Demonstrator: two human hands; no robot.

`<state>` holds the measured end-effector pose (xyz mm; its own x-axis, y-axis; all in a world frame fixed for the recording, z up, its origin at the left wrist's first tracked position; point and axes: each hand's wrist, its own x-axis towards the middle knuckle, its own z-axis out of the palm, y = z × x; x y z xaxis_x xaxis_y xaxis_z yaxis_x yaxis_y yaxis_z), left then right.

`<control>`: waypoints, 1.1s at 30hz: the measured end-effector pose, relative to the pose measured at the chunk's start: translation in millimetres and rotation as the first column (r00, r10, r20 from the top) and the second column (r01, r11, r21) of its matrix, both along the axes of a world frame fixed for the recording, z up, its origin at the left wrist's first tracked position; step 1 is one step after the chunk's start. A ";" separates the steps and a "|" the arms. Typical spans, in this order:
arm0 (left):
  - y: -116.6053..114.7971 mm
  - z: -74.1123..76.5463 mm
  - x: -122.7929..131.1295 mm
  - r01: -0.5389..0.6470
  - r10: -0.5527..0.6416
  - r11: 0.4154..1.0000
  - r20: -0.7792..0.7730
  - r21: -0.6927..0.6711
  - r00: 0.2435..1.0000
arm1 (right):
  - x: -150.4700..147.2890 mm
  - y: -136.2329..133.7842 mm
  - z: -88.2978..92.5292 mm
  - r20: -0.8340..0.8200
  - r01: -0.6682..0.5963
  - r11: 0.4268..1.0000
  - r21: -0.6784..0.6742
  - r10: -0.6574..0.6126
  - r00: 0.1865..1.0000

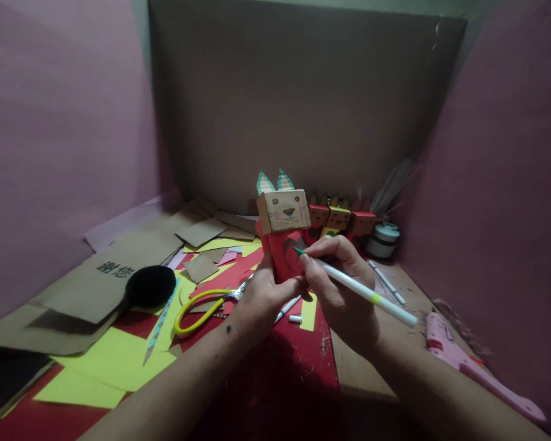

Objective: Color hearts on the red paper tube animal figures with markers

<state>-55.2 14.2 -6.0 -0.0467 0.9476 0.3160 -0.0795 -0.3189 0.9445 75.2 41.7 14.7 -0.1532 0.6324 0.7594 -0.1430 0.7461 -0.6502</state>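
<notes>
My left hand point(270, 291) grips the red lower body of a cardboard cat figure point(284, 211), which stands upright with a drawn face and striped green-white ears. Pinched in my right hand point(346, 285) is a white marker pen point(362, 291) with a yellow-green band. Its green tip meets or nearly meets a dark heart outline point(294, 254) on the red body. Yellow-handled scissors point(206, 306) lie just left of my left hand, their blades partly hidden by it. Below the hands a small white cap point(296, 318) lies near a yellow paper strip point(308, 312).
Similar box-headed figures point(338, 215) stand behind, beside a lidded jar point(382, 239). A pink glue gun point(477, 367) lies at right, near another pen point(386, 282). Brown cardboard point(96, 275), yellow paper point(105, 355), a striped pencil point(162, 318) and a round black object point(151, 286) cover the left.
</notes>
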 end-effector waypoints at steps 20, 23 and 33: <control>-2.5 11.8 4.2 0.028 -0.027 0.999 -0.018 0.028 0.999 | 2.6 -2.2 6.1 0.060 0.107 0.993 0.044 -0.110 0.992; -4.0 15.6 6.1 0.026 -0.026 1.000 -0.003 0.013 1.000 | 1.1 -2.1 5.7 0.052 0.122 0.992 0.016 -0.122 0.991; -1.5 10.4 2.5 -0.011 0.012 1.000 -0.069 0.013 0.998 | 4.9 -4.6 5.3 0.147 0.087 0.993 0.078 -0.098 0.984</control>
<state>-52.7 12.7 4.4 -0.0347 0.9431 0.3307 -0.0102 -0.3312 0.9435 80.1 37.1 19.9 -0.2125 0.5940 0.7759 0.0239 0.7969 -0.6036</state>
